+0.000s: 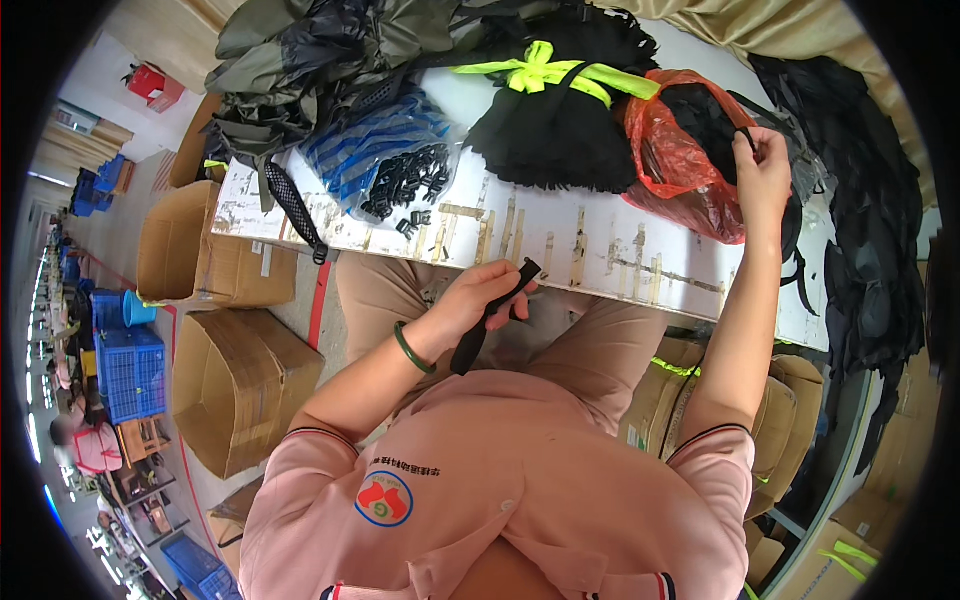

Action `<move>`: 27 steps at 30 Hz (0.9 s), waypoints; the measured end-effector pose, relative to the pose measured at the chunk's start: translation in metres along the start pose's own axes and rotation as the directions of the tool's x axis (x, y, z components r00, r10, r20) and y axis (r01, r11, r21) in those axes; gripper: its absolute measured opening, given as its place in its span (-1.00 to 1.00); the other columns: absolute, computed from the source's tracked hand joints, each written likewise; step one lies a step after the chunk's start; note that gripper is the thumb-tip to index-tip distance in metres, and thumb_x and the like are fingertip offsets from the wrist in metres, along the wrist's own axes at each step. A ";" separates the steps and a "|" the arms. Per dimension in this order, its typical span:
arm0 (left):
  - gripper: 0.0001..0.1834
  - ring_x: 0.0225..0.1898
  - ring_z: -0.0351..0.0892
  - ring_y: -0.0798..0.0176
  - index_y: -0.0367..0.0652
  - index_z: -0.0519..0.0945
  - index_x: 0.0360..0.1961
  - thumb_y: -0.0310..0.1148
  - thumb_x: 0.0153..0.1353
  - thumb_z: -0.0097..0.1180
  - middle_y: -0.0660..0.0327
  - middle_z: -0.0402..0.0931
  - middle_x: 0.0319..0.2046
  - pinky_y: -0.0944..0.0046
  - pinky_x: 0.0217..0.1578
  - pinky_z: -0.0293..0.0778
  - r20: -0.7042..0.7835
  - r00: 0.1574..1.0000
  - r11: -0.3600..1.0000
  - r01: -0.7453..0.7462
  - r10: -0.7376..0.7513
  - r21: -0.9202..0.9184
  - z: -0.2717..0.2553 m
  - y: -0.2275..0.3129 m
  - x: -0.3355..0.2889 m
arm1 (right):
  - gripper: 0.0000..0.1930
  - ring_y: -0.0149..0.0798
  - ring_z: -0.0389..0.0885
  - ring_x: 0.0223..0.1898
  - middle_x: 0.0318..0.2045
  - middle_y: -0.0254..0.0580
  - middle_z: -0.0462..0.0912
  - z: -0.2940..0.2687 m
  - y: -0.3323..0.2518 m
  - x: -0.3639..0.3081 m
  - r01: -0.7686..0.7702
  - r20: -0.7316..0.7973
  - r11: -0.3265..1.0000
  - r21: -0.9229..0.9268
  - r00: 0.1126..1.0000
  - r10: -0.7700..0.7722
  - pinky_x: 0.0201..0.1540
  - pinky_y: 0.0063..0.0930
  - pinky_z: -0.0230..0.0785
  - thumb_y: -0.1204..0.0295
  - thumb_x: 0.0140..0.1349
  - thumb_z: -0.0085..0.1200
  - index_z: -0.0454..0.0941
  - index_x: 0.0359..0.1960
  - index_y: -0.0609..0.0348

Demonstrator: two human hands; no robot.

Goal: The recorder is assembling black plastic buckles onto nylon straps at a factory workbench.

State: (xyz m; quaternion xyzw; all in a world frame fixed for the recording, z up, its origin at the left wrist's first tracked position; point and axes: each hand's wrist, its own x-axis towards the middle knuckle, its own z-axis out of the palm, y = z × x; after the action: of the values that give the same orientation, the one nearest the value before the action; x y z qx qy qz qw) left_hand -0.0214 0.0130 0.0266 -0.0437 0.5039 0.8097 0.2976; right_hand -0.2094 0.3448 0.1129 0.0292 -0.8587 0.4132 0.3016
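Near the table's front edge, my left hand [482,297] is closed around a short black webbing strap [470,347] whose lower end hangs over my lap. Reaching out to the far right, my right hand [764,165] pinches the end of a black strip at the mouth of a red plastic bag [655,170]. More black material [695,115] lies inside that bag. To its left sits a bundle of black straps [555,140] tied with a bright yellow strip [540,70]. Small black plastic buckles [405,180] spill from a clear blue-striped bag [350,145].
Dark fabric pieces [290,50] are heaped at the back left of the white table [620,250]. Black fabric [870,220] hangs over the right side. Open cardboard boxes [240,385] stand on the floor to my left. Blue crates [130,365] are farther off, near a person [95,445].
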 end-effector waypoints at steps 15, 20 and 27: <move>-0.85 -0.73 0.19 0.51 -0.22 0.41 -0.25 -0.35 0.31 -0.10 0.31 0.37 -0.63 0.50 -0.72 0.09 -0.096 0.973 0.960 0.225 -0.212 0.166 -0.002 -0.021 0.003 | -0.82 -0.15 0.56 -0.43 -0.43 -0.24 0.46 0.057 -0.077 -0.212 0.380 0.697 0.904 0.194 0.595 -0.400 -0.46 -0.34 0.42 0.53 0.00 0.05 0.51 -0.30 0.12; -0.84 -0.71 0.20 0.50 -0.22 0.41 -0.22 -0.35 0.31 -0.12 0.32 0.36 -0.61 0.49 -0.71 0.11 -0.095 0.974 0.959 0.218 -0.203 0.180 -0.003 -0.022 0.002 | -0.77 -0.15 0.56 -0.43 -0.40 -0.24 0.49 0.053 -0.082 -0.223 0.267 0.675 0.934 0.237 0.646 -0.356 -0.46 -0.34 0.42 0.57 -0.03 0.10 0.53 -0.27 0.10; -0.85 -0.71 0.20 0.50 -0.21 0.39 -0.21 -0.36 0.29 -0.11 0.31 0.35 -0.61 0.48 -0.71 0.11 -0.103 0.971 0.950 0.233 -0.215 0.207 -0.003 -0.023 0.001 | -0.73 -0.17 0.58 -0.44 -0.43 -0.26 0.52 0.049 -0.080 -0.216 0.219 0.648 0.942 0.256 0.684 -0.335 -0.46 -0.39 0.43 0.63 -0.06 0.10 0.55 -0.26 0.09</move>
State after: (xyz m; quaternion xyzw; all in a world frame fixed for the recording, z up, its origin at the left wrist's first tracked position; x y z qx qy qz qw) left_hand -0.0110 0.0179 0.0065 -0.0998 0.5927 0.7082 0.3703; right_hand -0.0336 0.2136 0.0282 0.3323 -0.8589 0.3892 0.0207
